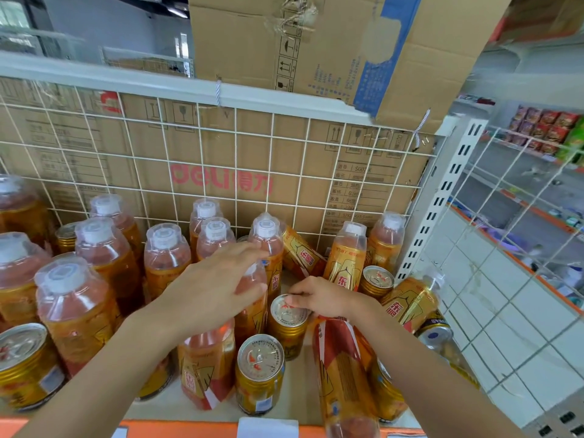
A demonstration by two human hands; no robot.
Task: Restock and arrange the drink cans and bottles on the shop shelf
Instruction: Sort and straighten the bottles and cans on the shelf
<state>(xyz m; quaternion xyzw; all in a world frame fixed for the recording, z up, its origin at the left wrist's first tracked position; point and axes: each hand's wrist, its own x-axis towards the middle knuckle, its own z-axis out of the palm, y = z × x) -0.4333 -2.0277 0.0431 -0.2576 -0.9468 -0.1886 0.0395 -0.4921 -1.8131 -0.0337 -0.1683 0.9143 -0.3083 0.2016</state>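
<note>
Head view | gold can (289,324) upright at shelf (295,387) middle, rim pinched from above by right hand (319,298) | left hand (218,289) spread flat on neighbouring bottle (251,317), just left.

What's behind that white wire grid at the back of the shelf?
Brown cardboard boxes stand behind the wire grid, one with red lettering. Bottles cover their lower parts; their contents are hidden.

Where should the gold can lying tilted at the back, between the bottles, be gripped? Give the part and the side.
Grip the tilted can round its mid body, coming from the front right. Its long labelled side faces that way with an open gap beside it, while its upper end is tucked behind a bottle on the left.
</note>
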